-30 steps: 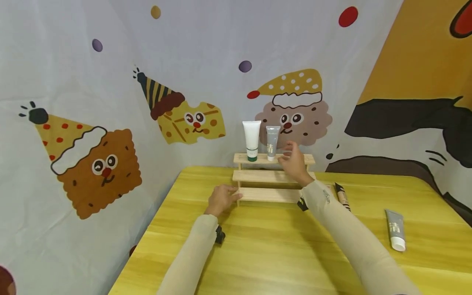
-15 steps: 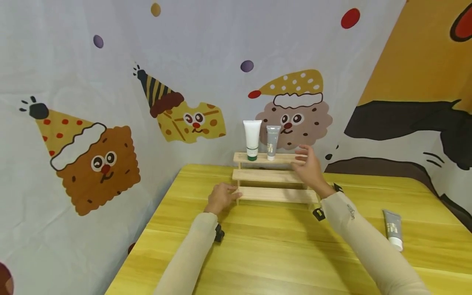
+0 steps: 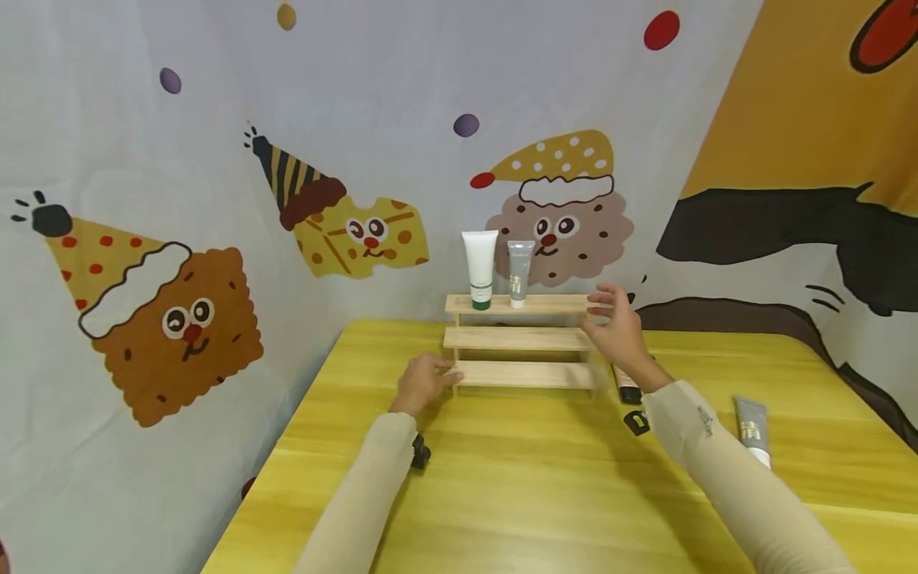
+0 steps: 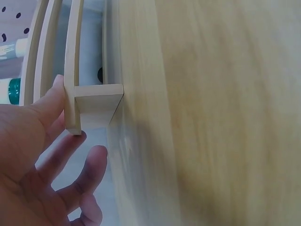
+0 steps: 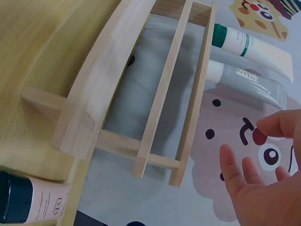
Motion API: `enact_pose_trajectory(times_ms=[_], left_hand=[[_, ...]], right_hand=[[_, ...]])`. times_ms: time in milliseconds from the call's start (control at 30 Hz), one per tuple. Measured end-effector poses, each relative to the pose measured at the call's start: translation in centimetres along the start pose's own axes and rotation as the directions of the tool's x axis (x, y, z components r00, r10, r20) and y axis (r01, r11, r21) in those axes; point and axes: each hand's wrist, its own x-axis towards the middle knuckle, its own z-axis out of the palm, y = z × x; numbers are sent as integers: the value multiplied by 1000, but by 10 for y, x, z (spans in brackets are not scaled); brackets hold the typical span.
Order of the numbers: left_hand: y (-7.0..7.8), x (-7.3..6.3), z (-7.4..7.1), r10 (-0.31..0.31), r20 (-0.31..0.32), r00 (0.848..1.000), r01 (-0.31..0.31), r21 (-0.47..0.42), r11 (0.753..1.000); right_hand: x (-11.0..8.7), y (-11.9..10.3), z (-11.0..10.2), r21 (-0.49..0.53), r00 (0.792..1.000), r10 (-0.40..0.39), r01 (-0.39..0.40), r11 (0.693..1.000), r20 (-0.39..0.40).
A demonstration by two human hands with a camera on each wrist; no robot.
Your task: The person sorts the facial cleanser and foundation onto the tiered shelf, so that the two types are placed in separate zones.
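A light wooden three-step display rack stands on the table. My left hand pinches the left end of its lowest shelf; the left wrist view has the thumb on the board and a fingertip at its lower edge. On the top shelf a white tube with a green cap and a grey tube with a white cap stand upright side by side. My right hand is by the rack's right end, fingers spread and loosely bent, holding nothing. From the right wrist, this hand appears apart from the grey tube.
Right of the rack lies a pinkish tube with a dark cap, partly hidden by the right arm in the head view. Another grey tube lies farther right on the yellow wooden table. A cartoon-printed cloth hangs behind.
My right hand has moved right, away from the standing grey tube to beyond the rack's end. The left hand keeps its place at the lowest shelf. The head view has shifted slightly.
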Motion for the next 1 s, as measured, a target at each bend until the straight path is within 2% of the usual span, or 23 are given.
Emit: enact_pose_trajectory(times_ms=[233, 367, 567, 767, 1000], left_hand=[[-5, -3, 4, -4, 12, 1000, 4, -13, 1000], [-7, -3, 4, -25, 21, 999, 25, -4, 1000], [-4, -1, 2, -7, 13, 1000, 8, -39, 999], [-4, -2, 4, -25, 20, 999, 26, -30, 999], [-3, 1, 1, -35, 15, 999, 35, -10, 999]], right_hand=[[-5, 5, -9, 0, 1000, -12, 12, 1000, -10], [-8, 8, -18, -47, 1000, -13, 13, 999, 0], [-11, 11, -33, -81, 1000, -6, 4, 997, -24], [-23, 23, -47, -86, 1000, 21, -21, 996, 0], [-32, 37, -69, -102, 1000, -6, 4, 995, -26]])
